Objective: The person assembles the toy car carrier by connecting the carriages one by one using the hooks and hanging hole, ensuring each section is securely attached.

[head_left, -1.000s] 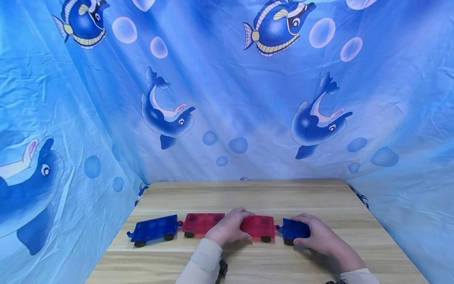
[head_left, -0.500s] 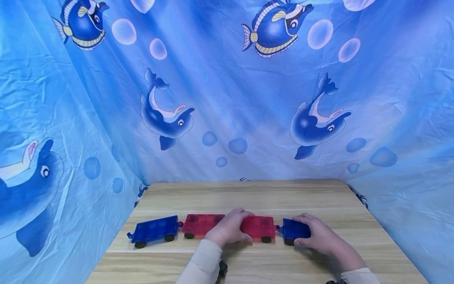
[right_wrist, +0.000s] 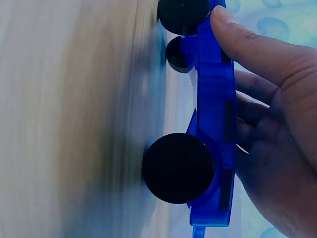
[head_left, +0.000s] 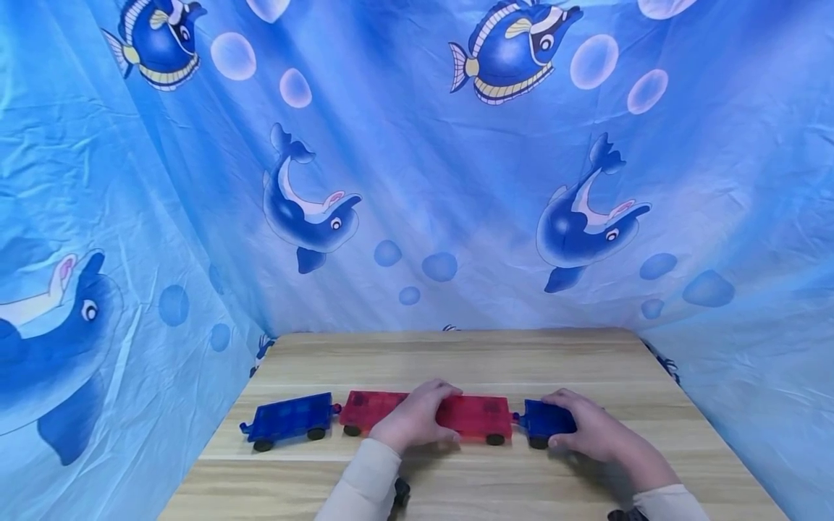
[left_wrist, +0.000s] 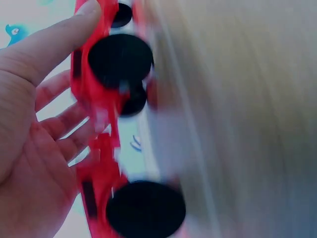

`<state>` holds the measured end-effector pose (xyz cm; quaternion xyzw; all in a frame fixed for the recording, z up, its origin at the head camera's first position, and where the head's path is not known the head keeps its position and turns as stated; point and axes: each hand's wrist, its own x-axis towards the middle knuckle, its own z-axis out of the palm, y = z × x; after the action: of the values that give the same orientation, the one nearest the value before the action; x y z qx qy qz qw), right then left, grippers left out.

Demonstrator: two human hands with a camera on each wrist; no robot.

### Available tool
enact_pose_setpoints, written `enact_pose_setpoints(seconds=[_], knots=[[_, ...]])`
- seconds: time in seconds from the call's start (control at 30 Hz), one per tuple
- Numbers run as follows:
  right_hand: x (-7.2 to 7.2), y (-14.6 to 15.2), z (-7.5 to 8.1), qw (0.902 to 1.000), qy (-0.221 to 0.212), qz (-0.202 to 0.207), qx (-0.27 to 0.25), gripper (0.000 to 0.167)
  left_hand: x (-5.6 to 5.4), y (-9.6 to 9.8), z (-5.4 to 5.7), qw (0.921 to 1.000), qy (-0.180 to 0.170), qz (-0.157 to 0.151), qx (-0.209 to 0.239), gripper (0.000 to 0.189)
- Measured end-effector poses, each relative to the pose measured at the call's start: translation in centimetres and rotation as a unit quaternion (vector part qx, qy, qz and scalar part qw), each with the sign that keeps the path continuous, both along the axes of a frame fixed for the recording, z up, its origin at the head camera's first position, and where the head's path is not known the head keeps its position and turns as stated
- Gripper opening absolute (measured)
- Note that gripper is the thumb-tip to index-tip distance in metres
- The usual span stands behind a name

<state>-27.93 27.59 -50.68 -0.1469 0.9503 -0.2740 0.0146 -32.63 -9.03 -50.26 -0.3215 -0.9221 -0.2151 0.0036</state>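
A train of toy wagons stands in a row on the table: a blue wagon (head_left: 293, 417) at the left, two red ones in the middle, another blue one at the right. My left hand (head_left: 413, 420) holds the right red wagon (head_left: 478, 416), thumb on its near side and fingers behind it. It covers the joint to the left red wagon (head_left: 365, 411); the left wrist view shows the red coupling (left_wrist: 104, 141) there. My right hand (head_left: 589, 430) grips the right blue wagon (right_wrist: 215, 99) from the right between thumb and fingers. Black wheels (right_wrist: 178, 168) face the table.
The wooden table (head_left: 521, 485) carries the train across its middle. A blue curtain (head_left: 417, 181) printed with dolphins and fish hangs behind the table and along both sides. A black object (head_left: 402, 492) shows beside the left sleeve.
The whole row of wagons has slid slightly right, with my right hand moving along. My left hand has shifted slightly left on the red wagons. The head view has turned a little.
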Motion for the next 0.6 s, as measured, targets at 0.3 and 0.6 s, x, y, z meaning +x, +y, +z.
enact_pose_setpoints(seconds=[0.3, 0.6], knots=[[0.0, 1.8, 0.1, 0.9998, -0.017, -0.008, 0.007, 0.079, 0.1, -3.7, 1.1, 1.0000, 0.001, 0.001, 0.000, 0.078], [0.1, 3.3, 0.3, 0.9995, -0.026, -0.016, 0.011, 0.080, -0.7, -9.3, 0.6, 0.9988, 0.004, 0.047, 0.014, 0.089]])
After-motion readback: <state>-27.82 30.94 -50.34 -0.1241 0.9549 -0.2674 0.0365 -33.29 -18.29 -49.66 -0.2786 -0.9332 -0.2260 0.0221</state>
